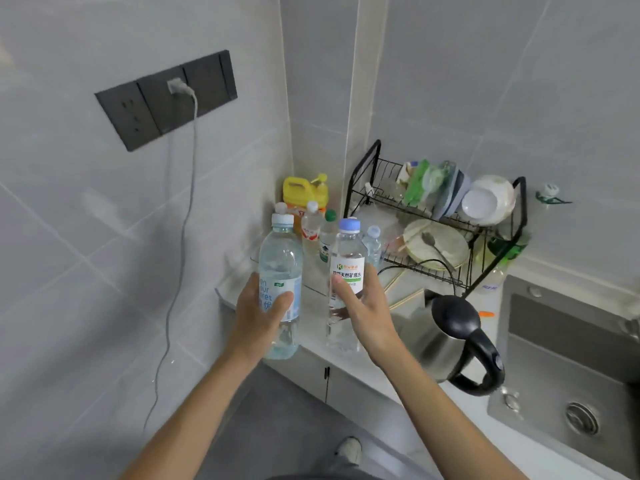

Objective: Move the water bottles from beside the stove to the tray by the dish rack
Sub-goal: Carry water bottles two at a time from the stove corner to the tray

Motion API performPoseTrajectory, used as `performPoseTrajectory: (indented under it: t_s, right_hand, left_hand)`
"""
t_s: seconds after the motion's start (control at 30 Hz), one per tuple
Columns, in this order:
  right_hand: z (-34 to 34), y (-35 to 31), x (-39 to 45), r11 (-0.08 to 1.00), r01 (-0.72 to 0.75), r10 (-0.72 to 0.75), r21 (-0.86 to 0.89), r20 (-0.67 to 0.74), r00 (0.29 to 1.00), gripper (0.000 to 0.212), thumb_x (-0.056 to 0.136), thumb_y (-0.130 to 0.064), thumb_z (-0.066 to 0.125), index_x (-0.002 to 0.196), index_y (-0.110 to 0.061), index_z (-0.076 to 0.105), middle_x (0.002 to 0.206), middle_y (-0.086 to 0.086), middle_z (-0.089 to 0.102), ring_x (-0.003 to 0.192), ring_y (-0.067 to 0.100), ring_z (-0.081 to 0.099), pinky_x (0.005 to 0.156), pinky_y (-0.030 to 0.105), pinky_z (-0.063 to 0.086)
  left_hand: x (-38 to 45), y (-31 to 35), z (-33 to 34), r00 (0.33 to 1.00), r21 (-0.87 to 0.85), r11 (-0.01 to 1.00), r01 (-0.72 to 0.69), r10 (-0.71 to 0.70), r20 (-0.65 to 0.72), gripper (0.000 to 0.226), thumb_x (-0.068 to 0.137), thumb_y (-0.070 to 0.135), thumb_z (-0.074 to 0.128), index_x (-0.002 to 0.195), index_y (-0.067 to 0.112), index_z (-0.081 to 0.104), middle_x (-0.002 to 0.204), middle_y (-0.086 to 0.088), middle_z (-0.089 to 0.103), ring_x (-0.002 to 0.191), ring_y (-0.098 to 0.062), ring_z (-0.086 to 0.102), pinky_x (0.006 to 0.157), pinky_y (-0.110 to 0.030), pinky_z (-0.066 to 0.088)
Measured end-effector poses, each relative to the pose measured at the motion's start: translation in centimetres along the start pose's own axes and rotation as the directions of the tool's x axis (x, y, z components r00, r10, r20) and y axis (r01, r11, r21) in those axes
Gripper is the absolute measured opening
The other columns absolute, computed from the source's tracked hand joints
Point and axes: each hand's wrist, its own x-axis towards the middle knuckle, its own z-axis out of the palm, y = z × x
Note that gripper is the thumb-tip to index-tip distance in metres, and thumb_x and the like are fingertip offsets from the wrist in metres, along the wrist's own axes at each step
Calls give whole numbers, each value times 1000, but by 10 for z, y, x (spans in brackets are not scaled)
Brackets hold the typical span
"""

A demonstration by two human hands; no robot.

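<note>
My left hand (260, 313) grips a pale-blue water bottle (281, 268) with a white cap, held upright above the counter's left end. My right hand (363, 306) grips a clear water bottle (346, 261) with a blue cap and a white-and-green label, also upright. Both bottles hang in front of the tray (228, 292), a white tray in the counter corner left of the black wire dish rack (450, 237). Several smaller bottles (311, 226) stand behind them on the tray, partly hidden.
A yellow detergent jug (301, 190) stands in the corner. A steel kettle (453, 341) with a black handle sits on the counter to the right, beside the sink (568, 368). Chopsticks (405, 296) lie under the rack. A grey cable (180, 237) hangs from the wall socket.
</note>
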Motion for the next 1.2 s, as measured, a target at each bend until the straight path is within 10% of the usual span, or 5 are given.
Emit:
performPoseTrajectory:
  t_s: [0.27, 0.47, 0.8, 1.2]
  right_hand:
    - [4, 15, 114, 998, 2, -2, -67, 2, 1000, 36, 94, -20, 79, 121, -8, 58, 111, 23, 69, 94, 32, 72, 67, 35, 64]
    - [13, 25, 163, 950, 50, -63, -308, -32, 998, 40, 83, -30, 87, 113, -27, 60, 101, -9, 74, 90, 8, 70, 74, 27, 58]
    - [50, 65, 205, 771, -104, -19, -628, -187, 982, 56, 69, -48, 85, 116, -32, 60, 100, -8, 71, 92, 20, 66, 77, 41, 56]
    - [90, 127, 197, 584, -268, 170, -766, -208, 963, 44, 72, -31, 85, 103, -25, 54, 94, -3, 69, 88, 28, 64, 76, 42, 55]
  left_hand:
    - [112, 6, 3, 998, 17, 999, 29, -29, -48, 59, 66, 55, 81, 111, 20, 67, 97, 8, 78, 88, -6, 75, 71, -20, 57]
    - [179, -6, -7, 999, 114, 993, 1, -5, 33, 51, 66, 46, 88, 112, 31, 71, 103, 13, 80, 96, -3, 75, 78, -16, 56]
    - [266, -67, -27, 986, 336, 941, -29, -29, 166, 51, 62, 38, 97, 105, 35, 70, 88, 22, 77, 85, 3, 73, 76, -25, 58]
    - [281, -117, -24, 914, 727, 684, -59, -256, 315, 59, 62, 48, 85, 114, 33, 62, 94, 10, 68, 93, -23, 70, 68, -28, 49]
